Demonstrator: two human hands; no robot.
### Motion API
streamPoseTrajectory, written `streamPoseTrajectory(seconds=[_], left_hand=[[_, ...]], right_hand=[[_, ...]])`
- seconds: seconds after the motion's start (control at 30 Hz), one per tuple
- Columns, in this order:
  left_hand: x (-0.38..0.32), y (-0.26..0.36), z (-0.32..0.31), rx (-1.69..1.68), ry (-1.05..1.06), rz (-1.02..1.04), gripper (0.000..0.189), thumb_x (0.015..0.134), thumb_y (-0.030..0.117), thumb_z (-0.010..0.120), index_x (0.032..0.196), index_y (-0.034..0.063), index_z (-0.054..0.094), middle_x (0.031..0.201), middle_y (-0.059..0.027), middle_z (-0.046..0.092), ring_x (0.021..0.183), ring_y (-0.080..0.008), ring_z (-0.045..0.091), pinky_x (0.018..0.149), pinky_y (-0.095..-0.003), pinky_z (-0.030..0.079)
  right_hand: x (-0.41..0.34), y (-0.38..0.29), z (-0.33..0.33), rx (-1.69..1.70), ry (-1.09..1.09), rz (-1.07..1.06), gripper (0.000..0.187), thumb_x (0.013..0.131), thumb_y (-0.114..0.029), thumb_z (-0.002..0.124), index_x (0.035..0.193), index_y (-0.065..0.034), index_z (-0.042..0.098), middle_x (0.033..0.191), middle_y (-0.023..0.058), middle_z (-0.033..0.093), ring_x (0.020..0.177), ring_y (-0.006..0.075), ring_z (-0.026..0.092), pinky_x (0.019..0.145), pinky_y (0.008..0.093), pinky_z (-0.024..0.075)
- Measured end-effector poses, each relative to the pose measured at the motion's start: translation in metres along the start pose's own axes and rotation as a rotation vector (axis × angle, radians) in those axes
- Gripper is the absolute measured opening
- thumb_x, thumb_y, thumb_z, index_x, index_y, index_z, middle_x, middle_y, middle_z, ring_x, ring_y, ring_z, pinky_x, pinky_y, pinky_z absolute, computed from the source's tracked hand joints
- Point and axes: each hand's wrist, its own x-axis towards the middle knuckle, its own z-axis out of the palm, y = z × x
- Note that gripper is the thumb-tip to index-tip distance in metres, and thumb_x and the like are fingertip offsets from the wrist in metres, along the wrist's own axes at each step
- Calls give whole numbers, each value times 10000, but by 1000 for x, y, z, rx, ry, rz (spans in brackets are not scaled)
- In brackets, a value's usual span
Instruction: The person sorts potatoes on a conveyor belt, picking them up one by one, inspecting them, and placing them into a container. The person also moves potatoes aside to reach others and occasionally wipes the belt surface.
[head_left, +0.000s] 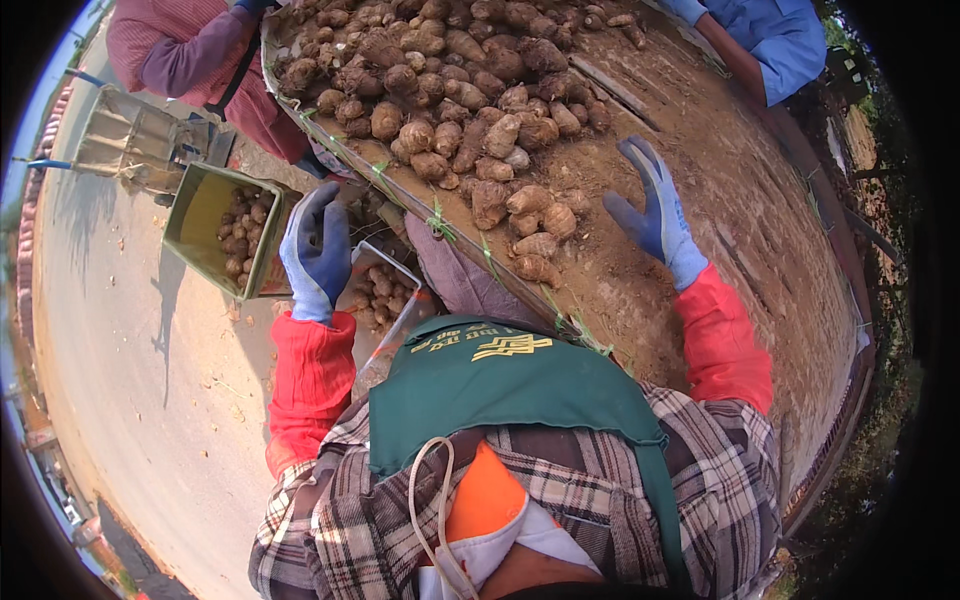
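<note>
My left hand (319, 247), in a blue coated work glove, is raised over the ground between two containers, its fingers curled; no item shows in it, though its palm side is partly hidden. My right hand (652, 210), gloved alike, hovers or rests over the soil-covered table with thumb and fingers spread and nothing held. Between the hands, near the table's edge, lie several loose taro corms (536, 244). Beyond them a large heap of brown, hairy taro corms (457, 90) covers the far part of the table.
A green-yellow square bin (217, 232) holding small corms stands left of the table. A pale-rimmed container (382, 296) with more corms is below my left hand. Strips lie on the table (750, 225). One person (195, 67) stands far left, another in blue (780, 52) far right.
</note>
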Motion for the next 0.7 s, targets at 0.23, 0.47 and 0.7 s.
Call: streamPoseTrajectory(seconds=[0.23,0.47,0.7], left_hand=[[82,30,74,139,-166,382,237,910,126,689,1123,24,711,1100,-173,718,1056,-344,671,946,-394,516],[96,20,86,318,-250,289,386,894,247,691,1233,65,677,1247,-171,671,1181,-371,621,1023,-443,485],[102,17,85,334,-288,339,370,921,188,626,1268,61,654,1264,-199,651,1175,-394,612,1021,-457,478]], right_hand=[[-21,-23,68,-186,-300,-84,1086,670,-478,887,1589,-315,330,1679,221,80,1485,557,175,1162,683,260],[83,-37,135,-350,-97,-117,1039,640,-377,894,1529,-503,372,1692,202,4,1499,586,2,1136,715,267],[189,-55,195,-641,-45,-116,659,892,-373,661,1485,-539,425,1684,155,96,1537,475,68,1085,717,296]])
